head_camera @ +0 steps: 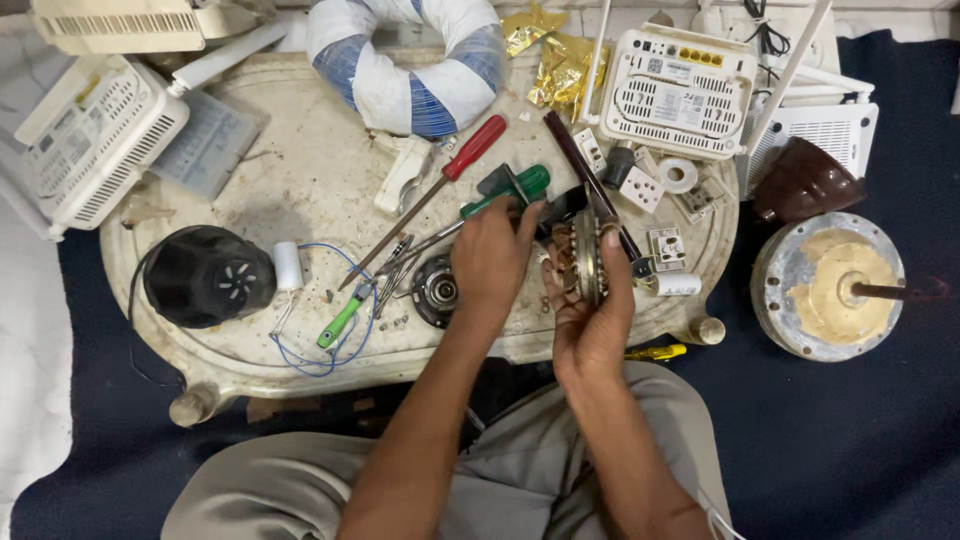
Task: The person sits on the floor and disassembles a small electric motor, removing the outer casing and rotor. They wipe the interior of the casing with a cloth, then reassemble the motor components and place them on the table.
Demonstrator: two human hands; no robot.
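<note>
The worn oval surface [300,180] is lying under both hands. The right hand [590,320] is gripping a round motor stator [585,255] on edge, just beside the left hand [490,262], which is closing on what looks like a dark tool end. A green-handled screwdriver [505,190] is resting just beyond the left hand.

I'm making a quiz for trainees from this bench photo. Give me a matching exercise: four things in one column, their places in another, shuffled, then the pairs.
Things:
1. motor core
2. black fan cover
3. striped ring
4. round metal housing

Places:
A. top middle of tray
B. on the dark cloth, far right
C. in the right hand
D. left part of tray

Pairs: 1-C, 2-D, 3-A, 4-B
</note>
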